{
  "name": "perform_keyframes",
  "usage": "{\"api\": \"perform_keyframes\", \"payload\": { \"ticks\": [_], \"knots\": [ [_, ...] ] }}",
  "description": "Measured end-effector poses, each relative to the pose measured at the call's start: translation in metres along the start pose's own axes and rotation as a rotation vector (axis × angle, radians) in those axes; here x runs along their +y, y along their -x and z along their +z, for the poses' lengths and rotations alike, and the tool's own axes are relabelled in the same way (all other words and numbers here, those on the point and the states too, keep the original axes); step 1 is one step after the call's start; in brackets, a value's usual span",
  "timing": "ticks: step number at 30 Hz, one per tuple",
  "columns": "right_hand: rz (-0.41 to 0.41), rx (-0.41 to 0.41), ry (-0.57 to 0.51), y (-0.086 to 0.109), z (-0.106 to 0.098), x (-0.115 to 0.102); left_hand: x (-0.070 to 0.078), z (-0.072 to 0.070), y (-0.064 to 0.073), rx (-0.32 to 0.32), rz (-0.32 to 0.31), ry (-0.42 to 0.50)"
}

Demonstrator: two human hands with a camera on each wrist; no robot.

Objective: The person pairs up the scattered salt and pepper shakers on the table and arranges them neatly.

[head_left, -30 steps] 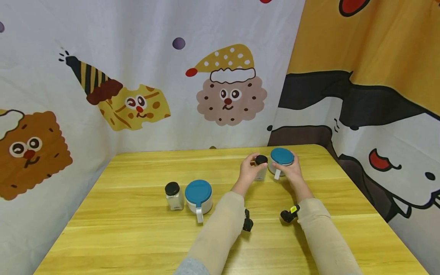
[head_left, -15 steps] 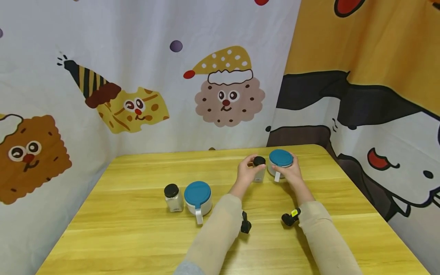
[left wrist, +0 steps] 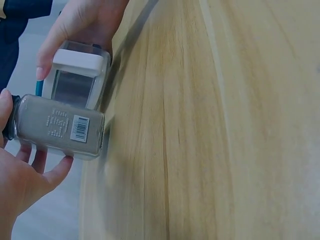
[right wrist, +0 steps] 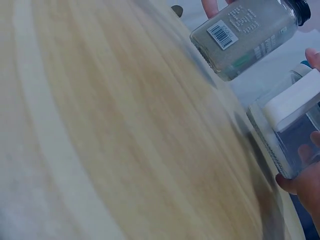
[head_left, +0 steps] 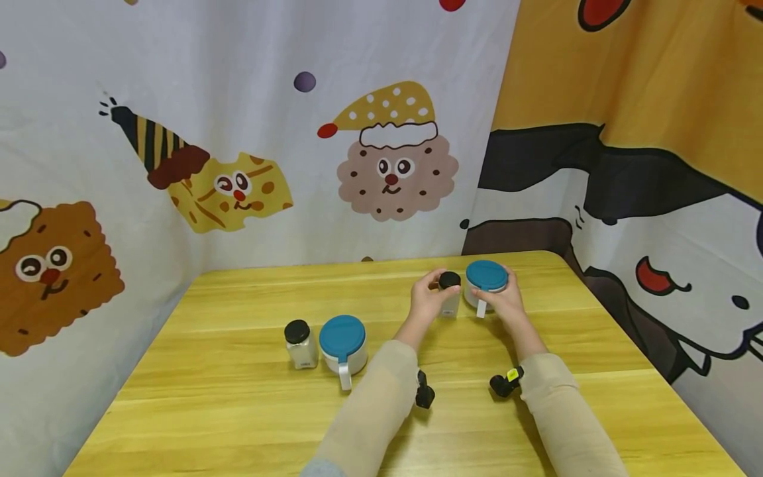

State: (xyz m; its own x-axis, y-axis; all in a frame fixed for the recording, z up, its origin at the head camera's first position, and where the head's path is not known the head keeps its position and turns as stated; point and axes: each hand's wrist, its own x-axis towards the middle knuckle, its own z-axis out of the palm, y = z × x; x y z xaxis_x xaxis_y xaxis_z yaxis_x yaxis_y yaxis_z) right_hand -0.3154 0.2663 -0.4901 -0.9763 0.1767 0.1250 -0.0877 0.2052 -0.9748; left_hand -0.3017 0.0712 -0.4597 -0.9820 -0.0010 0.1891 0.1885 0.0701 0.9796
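Toward the back right of the table, my left hand (head_left: pixel 425 301) grips a clear seasoning jar (head_left: pixel 450 305) by its black screw lid and upper sides. The jar stands upright, filled with greyish powder, and a barcode label (left wrist: pixel 80 128) shows on its side in the left wrist view. Just right of it, my right hand (head_left: pixel 507 298) holds a clear seasoning box (head_left: pixel 473 299) with a blue lid (head_left: pixel 487 275) and a white handle (right wrist: pixel 295 102). Thumb and fingers span opposite sides of that box. Jar and box stand side by side, their bases close to the tabletop.
A second black-lidded jar (head_left: pixel 303 351) stands left of the middle on the wooden table (head_left: pixel 226 411). Beside it is another blue-lidded box (head_left: pixel 344 339), handle toward me. A patterned curtain (head_left: pixel 256 86) hangs behind the table and along its right side.
The head view has shifted slightly. Both hands keep their holds on the jar and the box, with hardly any movement.
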Motion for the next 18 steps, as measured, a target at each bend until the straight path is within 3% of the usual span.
{"api": "perform_keyframes", "payload": {
  "ticks": [18],
  "knots": [
    [-0.072, -0.02, -0.024, 0.009, 0.001, -0.009, 0.013, -0.005, 0.008, 0.016, 0.009, 0.027]
  ]
}}
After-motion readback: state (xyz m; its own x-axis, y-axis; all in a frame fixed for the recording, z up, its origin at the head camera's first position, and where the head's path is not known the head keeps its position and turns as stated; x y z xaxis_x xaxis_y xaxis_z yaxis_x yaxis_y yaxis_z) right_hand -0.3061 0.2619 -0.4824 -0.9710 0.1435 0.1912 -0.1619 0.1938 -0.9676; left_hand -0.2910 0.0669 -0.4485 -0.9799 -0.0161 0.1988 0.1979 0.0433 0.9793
